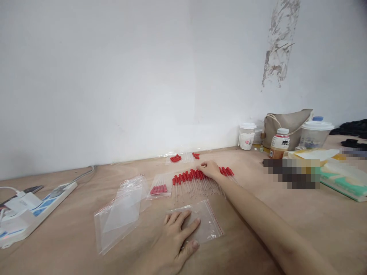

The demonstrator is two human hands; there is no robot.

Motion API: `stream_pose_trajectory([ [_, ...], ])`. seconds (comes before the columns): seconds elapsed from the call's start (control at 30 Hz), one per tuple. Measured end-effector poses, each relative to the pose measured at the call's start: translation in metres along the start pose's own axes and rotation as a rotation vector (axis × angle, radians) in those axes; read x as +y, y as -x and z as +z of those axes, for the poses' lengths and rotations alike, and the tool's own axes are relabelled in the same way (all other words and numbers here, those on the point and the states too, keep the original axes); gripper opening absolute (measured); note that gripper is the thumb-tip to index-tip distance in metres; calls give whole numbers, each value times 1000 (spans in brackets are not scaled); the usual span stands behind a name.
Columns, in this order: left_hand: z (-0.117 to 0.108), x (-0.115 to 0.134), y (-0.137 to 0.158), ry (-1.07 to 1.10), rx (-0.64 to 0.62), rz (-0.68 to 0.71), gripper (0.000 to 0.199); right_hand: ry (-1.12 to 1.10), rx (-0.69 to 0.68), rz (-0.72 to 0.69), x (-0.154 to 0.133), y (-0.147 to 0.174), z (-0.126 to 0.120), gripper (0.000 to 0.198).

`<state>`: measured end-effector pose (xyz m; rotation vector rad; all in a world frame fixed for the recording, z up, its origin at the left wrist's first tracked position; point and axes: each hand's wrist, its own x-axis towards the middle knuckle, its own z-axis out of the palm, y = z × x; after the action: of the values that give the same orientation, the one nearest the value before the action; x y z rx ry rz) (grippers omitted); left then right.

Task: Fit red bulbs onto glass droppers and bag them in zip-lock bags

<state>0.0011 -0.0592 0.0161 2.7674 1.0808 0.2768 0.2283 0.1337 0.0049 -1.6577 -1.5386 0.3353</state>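
My left hand point(179, 233) lies with its fingers spread on a clear zip bag point(205, 225) with a red seal line. Beyond the bag runs a row of small red-handled screwdrivers point(187, 176), handles pointing away and thin metal shafts toward me. Over the right part of that row is my right hand point(210, 170), its fingers bent together at the handles; whatever they hold is hidden. Left of the row, a filled bag point(159, 187) contains several screwdrivers with handles toward me. A loose stack of clear zip bags point(122, 210) lies farther left.
More filled bags point(176, 158) lie near the wall. A white power strip point(40, 210) with chargers is at the left. On the right stand a lidded cup point(247, 136), a bottle point(280, 144), a grey-brown bag point(283, 122), a clear tub point(314, 135) and a green-and-white packet point(344, 177).
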Motion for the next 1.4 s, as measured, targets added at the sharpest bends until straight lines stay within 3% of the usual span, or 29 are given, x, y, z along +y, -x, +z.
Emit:
stream_pose_trajectory([
  [0.17, -6, -1, -1, 73, 15, -30, 37, -62, -5, 17, 2, -6, 3, 13],
  [0.33, -2, -14, 1, 98, 39, -2, 36, -250, -43, -19, -4, -5, -25, 22],
  [0.5, 4, -26, 2, 125, 60, 31, 42, -436, 0, -8, 4, 37, -68, 30],
  [0.6, 6, -24, -1, 139, 69, 49, 43, -592, 26, 94, 24, 74, -82, 33],
  [0.73, 5, -20, -6, 136, 66, 41, 44, -731, 20, 217, 50, 109, -80, 35],
  [0.9, 4, -19, -6, 117, 61, 46, 44, -840, 2, 254, 54, 120, -71, 31],
  [1.03, 5, -19, -5, 103, 58, 36, 45, -931, -61, 299, 43, 126, -73, 27],
  [1.17, 4, -19, -9, 114, 81, 30, 46, -983, -306, 273, 34, 137, -77, 28],
  [1.23, 4, -20, -12, 123, 78, 35, 49, -904, -414, 189, 33, 142, -78, 29],
  [1.4, 5, -22, -15, 152, 76, 47, 53, -626, -495, 15, 36, 145, -76, 30],
])
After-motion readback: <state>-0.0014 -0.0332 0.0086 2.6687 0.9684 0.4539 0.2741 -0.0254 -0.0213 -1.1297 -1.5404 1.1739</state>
